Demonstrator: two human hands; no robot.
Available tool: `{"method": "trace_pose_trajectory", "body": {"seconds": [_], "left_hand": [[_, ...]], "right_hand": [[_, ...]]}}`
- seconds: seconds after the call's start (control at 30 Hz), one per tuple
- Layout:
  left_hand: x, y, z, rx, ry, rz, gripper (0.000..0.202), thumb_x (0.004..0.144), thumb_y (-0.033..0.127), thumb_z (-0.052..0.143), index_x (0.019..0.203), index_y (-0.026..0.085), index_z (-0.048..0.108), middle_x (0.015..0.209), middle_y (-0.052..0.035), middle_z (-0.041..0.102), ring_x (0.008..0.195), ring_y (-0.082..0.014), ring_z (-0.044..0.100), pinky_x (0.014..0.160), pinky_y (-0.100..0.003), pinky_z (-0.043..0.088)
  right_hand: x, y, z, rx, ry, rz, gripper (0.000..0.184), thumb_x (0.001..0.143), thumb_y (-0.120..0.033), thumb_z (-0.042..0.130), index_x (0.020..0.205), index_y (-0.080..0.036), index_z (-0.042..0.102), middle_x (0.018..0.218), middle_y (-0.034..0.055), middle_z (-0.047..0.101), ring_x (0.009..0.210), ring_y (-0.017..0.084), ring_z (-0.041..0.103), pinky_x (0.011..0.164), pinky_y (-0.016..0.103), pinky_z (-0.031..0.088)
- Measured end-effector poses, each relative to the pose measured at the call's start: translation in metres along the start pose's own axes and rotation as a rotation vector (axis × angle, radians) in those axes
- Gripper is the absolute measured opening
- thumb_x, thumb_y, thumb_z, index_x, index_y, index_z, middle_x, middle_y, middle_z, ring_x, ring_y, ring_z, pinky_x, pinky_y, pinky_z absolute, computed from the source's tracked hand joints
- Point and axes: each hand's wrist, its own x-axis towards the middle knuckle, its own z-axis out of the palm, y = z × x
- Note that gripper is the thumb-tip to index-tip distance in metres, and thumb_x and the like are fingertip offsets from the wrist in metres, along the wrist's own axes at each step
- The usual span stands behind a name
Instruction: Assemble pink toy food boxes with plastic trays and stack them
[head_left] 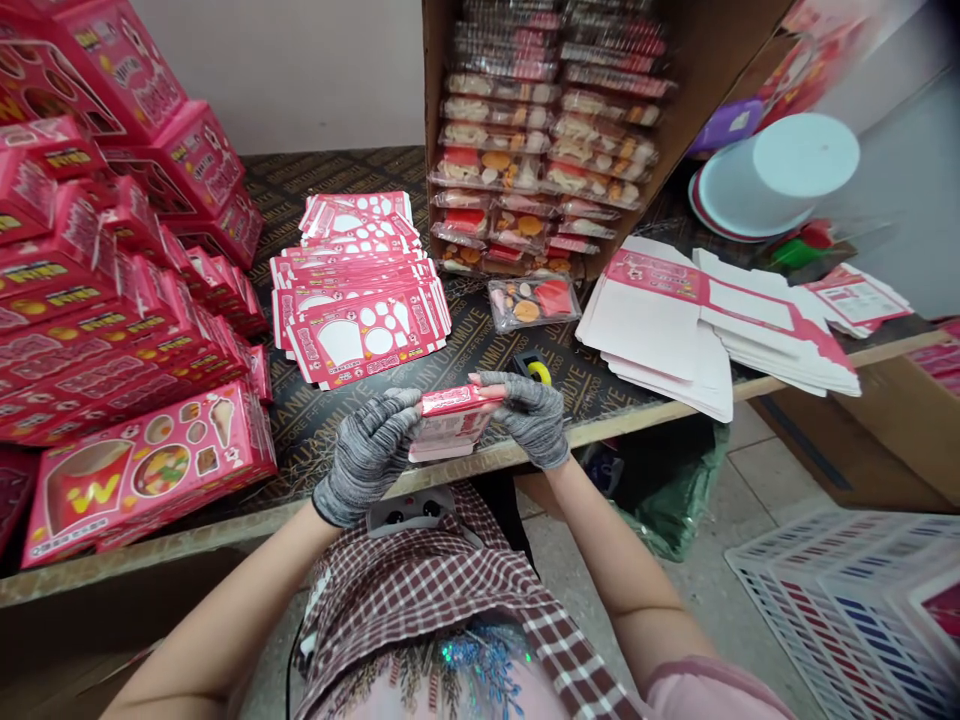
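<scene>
Carton (448, 432) (one held), two gloved hands (369, 450) (536, 418)

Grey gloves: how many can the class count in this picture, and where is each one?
2. One grey glove is on the left hand, the second glove on the right hand; between them they hold a pink box. No others show.

Your left hand (367, 452) and right hand (534, 420) cover the ends of the box (448, 432), whose lettering is too small to read. On your left, the picture's edge cuts off the stacked boxes (112, 300). Above, it cuts off the carton (701, 65); the upper packs (504, 50) blur. Your table (637, 425) hides part of the green bag (684, 505). The basket (832, 590) runs out of view at right.
</scene>
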Motion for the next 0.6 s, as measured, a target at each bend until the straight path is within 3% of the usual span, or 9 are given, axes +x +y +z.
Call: {"method": "trace_pose_trajectory", "body": {"seconds": [0.17, 0.27, 0.4, 0.43, 0.5, 0.57, 0.6], "left_hand": [[-0.004, -0.003, 0.000, 0.056, -0.073, 0.101, 0.029, 0.090, 0.015, 0.062, 0.117, 0.022, 0.064, 0.113, -0.0098, 0.076, 0.110, -0.0226, 0.072, 0.098, -0.042, 0.059], [0.007, 0.003, 0.007, 0.155, -0.206, 0.086, 0.040, 0.090, 0.026, 0.064, 0.129, 0.020, 0.059, 0.123, -0.0128, 0.073, 0.119, -0.0259, 0.068, 0.106, -0.047, 0.053], [0.018, 0.009, 0.015, 0.331, -0.366, 0.121, 0.052, 0.094, 0.012, 0.048, 0.146, 0.011, 0.045, 0.138, -0.0200, 0.062, 0.129, -0.0286, 0.061, 0.106, -0.044, 0.051], [0.018, 0.009, 0.016, 0.356, -0.379, 0.130, 0.054, 0.093, 0.007, 0.045, 0.148, 0.010, 0.043, 0.139, -0.0204, 0.061, 0.129, -0.0287, 0.060, 0.105, -0.043, 0.051], [0.015, 0.008, 0.018, 0.366, -0.396, 0.144, 0.059, 0.093, 0.004, 0.042, 0.151, 0.011, 0.039, 0.139, -0.0202, 0.061, 0.129, -0.0288, 0.060, 0.103, -0.042, 0.051], [0.012, 0.005, 0.019, 0.350, -0.392, 0.153, 0.062, 0.092, 0.004, 0.042, 0.153, 0.013, 0.037, 0.135, -0.0196, 0.064, 0.123, -0.0284, 0.064, 0.098, -0.041, 0.053], [0.010, 0.003, 0.021, 0.345, -0.380, 0.152, 0.062, 0.092, 0.004, 0.042, 0.153, 0.015, 0.038, 0.130, -0.0191, 0.067, 0.117, -0.0282, 0.066, 0.094, -0.040, 0.054]], "right_hand": [[-0.011, 0.018, 0.006, -0.161, 0.049, -0.166, 0.012, 0.089, -0.032, 0.070, 0.096, -0.029, 0.079, 0.113, 0.0048, 0.078, 0.107, 0.025, 0.074, 0.100, 0.046, 0.058], [-0.011, 0.019, 0.009, -0.207, 0.044, -0.229, 0.015, 0.092, -0.033, 0.065, 0.101, -0.028, 0.077, 0.116, 0.0052, 0.077, 0.112, 0.024, 0.072, 0.101, 0.045, 0.057], [-0.016, 0.004, -0.010, -0.292, 0.009, -0.219, 0.031, 0.089, -0.034, 0.070, 0.118, -0.027, 0.070, 0.132, 0.0079, 0.069, 0.130, 0.025, 0.061, 0.112, 0.046, 0.048], [-0.020, 0.003, -0.022, -0.337, 0.050, -0.184, 0.037, 0.087, -0.036, 0.072, 0.123, -0.027, 0.068, 0.135, 0.0087, 0.067, 0.132, 0.026, 0.059, 0.114, 0.047, 0.046], [-0.032, 0.007, -0.052, -0.449, 0.262, -0.090, 0.039, 0.088, -0.038, 0.069, 0.124, -0.024, 0.066, 0.133, 0.0100, 0.067, 0.126, 0.026, 0.062, 0.112, 0.047, 0.046], [-0.046, 0.021, -0.084, -0.576, 0.524, 0.030, 0.028, 0.090, -0.039, 0.063, 0.111, -0.022, 0.070, 0.119, 0.0101, 0.072, 0.113, 0.025, 0.067, 0.106, 0.048, 0.049], [-0.054, 0.031, -0.098, -0.635, 0.580, 0.098, 0.025, 0.088, -0.040, 0.063, 0.101, -0.021, 0.072, 0.110, 0.0099, 0.073, 0.108, 0.026, 0.068, 0.105, 0.050, 0.049]]}}
